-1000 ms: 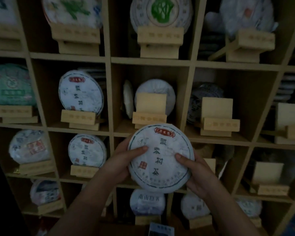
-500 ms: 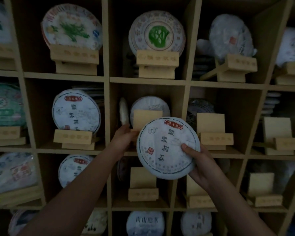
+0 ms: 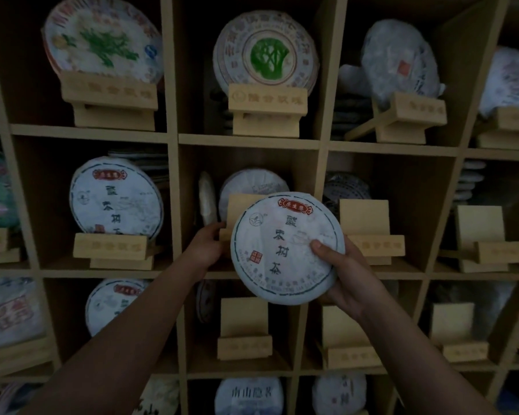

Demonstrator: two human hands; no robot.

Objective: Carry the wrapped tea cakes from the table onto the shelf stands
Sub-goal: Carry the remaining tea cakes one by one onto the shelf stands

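A round tea cake (image 3: 285, 247) in white paper with a red label and dark characters is held upright in front of the middle shelf cell. My right hand (image 3: 339, 274) grips its right edge, thumb on the face. My left hand (image 3: 207, 247) has left the cake and holds the left side of the bare wooden stand (image 3: 240, 211) in that cell; the cake hides most of the stand. Behind the stand lean more wrapped cakes (image 3: 252, 184).
The wooden grid shelf (image 3: 246, 142) fills the view. Cells to the left and above hold cakes on stands, such as a matching cake (image 3: 114, 199). Bare stands stand at the right (image 3: 369, 229), far right (image 3: 486, 238) and below (image 3: 243, 327).
The cake has risen from the lower row to the middle cell. My left hand let go of the cake and moved to the stand; the right hand alone carries it.
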